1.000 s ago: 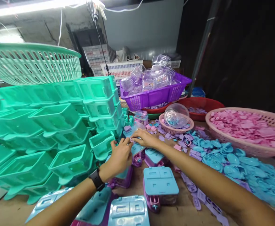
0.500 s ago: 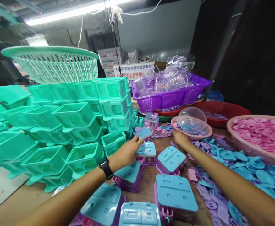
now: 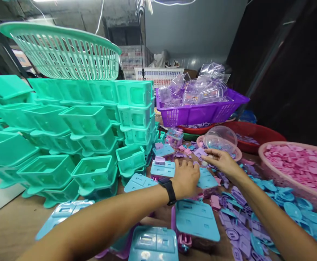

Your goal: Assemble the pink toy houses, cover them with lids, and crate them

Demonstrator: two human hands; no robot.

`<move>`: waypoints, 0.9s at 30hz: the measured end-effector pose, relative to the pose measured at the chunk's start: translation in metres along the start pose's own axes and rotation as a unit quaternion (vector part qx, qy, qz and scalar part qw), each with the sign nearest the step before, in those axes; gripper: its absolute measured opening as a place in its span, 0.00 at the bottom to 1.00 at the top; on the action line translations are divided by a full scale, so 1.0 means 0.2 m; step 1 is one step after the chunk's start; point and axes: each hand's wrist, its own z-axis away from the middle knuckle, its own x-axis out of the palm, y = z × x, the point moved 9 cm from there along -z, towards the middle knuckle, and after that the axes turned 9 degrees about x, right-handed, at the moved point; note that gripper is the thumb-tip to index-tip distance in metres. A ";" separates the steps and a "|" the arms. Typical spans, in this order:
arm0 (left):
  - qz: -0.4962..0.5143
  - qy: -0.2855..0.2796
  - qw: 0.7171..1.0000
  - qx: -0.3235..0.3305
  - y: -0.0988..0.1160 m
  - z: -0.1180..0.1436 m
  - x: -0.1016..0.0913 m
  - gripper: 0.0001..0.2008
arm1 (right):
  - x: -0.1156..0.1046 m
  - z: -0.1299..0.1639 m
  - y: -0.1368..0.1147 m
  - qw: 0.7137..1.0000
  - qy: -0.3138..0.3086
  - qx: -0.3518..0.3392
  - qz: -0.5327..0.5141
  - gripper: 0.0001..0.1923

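Observation:
My right hand [image 3: 221,164] pinches a flat purple plastic piece [image 3: 200,152] at its fingertips, just above the loose parts on the table. My left hand [image 3: 184,177], wearing a dark watch, rests palm down with its fingers apart against a small box with a blue lid [image 3: 207,178]; its thumb is hidden. Left of that hand stands another blue-lidded box [image 3: 162,169] with a small purple piece [image 3: 159,160] on top. Behind it a third box [image 3: 163,150] also bears a purple piece. More blue-lidded boxes [image 3: 196,219] stand nearer me, partly behind my left forearm.
Stacked green plastic bins [image 3: 90,123] fill the left, under a pale green basket [image 3: 66,50]. A purple basket [image 3: 196,114] of clear packs stands behind. On the right are loose purple parts [image 3: 242,232], blue parts [image 3: 296,210] and a basin [image 3: 261,152] of pink pieces.
My left hand has moved right, from the back boxes to the box beside my right hand. My right hand has come up from the loose parts with a purple piece. Purple pieces now show on two lids.

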 end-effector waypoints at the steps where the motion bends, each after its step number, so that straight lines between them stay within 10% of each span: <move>1: 0.002 0.000 1.000 0.001 -0.01 -0.03 0.00 0.33 | 0.00 0.01 0.00 1.000 -0.007 0.003 -0.003 0.43; 12: -0.029 0.015 0.999 -0.036 -0.34 -0.04 -0.05 0.38 | 0.28 -0.05 -0.14 0.990 -0.072 -0.086 0.088 0.21; 20: -0.058 0.030 0.996 0.060 -0.23 0.05 -0.08 0.14 | 0.28 -0.01 -0.29 0.960 -0.114 -0.158 0.204 0.12; 27: -0.052 0.052 0.994 0.082 -0.21 0.03 -0.04 0.22 | 0.28 0.02 -0.26 0.948 -0.063 -0.195 0.245 0.14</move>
